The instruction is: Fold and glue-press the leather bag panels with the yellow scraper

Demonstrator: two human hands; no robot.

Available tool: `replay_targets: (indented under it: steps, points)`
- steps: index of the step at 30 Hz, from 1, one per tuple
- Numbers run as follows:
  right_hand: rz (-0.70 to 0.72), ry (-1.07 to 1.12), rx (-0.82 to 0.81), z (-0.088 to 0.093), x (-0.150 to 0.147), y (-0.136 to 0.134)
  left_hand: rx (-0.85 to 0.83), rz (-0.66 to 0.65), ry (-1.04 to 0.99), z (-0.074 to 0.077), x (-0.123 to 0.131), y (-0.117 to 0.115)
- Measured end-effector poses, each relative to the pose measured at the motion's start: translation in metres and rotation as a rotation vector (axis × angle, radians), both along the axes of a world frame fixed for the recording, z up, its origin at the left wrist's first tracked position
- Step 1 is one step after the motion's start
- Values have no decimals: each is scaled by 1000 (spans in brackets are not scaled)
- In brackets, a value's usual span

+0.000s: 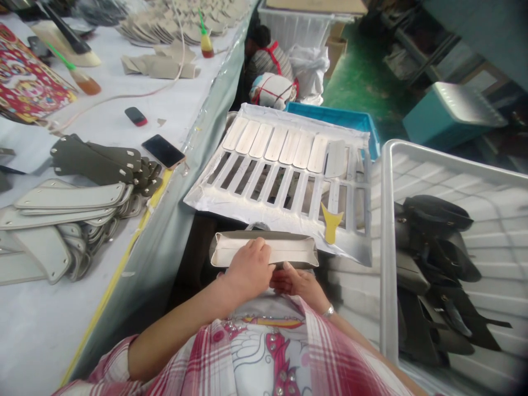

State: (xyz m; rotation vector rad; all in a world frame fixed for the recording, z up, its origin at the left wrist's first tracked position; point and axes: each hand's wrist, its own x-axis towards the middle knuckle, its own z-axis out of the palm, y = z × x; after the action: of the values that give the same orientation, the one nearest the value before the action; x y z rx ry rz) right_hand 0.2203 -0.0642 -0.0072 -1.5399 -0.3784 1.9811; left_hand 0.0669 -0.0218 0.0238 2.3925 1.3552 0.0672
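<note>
In front of my body I hold an open bag [295, 248], olive-grey outside with a pale lining. Its mouth faces up toward me. My left hand [251, 269] reaches over the near rim, with fingers closed on it near the middle. Against the outside of that near edge, my right hand [297, 283] grips with the thumb on top, close to my left fingertips. The undersides of the bag and of my right fingers are hidden. Just beyond the bag stands a white-covered slatted rack [231, 206] bearing a row of pale rounded strips [278, 144]. A yellow forked tool [332, 223] lies on its near right part.
On the left table, grey strap pieces [74, 201], darker pieces [93, 159] and a phone [164, 150] lie near the edge. Glue bottles [84, 81] stand farther back. At right is a white bin [390, 247] with dark bags [441, 242]. Another person [270, 60] crouches beyond the rack.
</note>
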Motion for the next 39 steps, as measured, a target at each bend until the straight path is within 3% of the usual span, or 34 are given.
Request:
replay_targets:
  steps: [7,18,25,30,39]
  points:
    - [2,20,-43,-4,-15,4,-20,4,54,7,-27,2]
    - [93,10,-40,-7,-41,6,-11,53,19,4,-32,6]
    - [88,-5,-90,-2,-57,10,108,95,59,20,-82,1]
    - [98,10,-123,2,-71,13,118,187,-73,12,-108,-4]
    - [104,-11,-141,6,-95,15,113,270,-275,1,-111,-11]
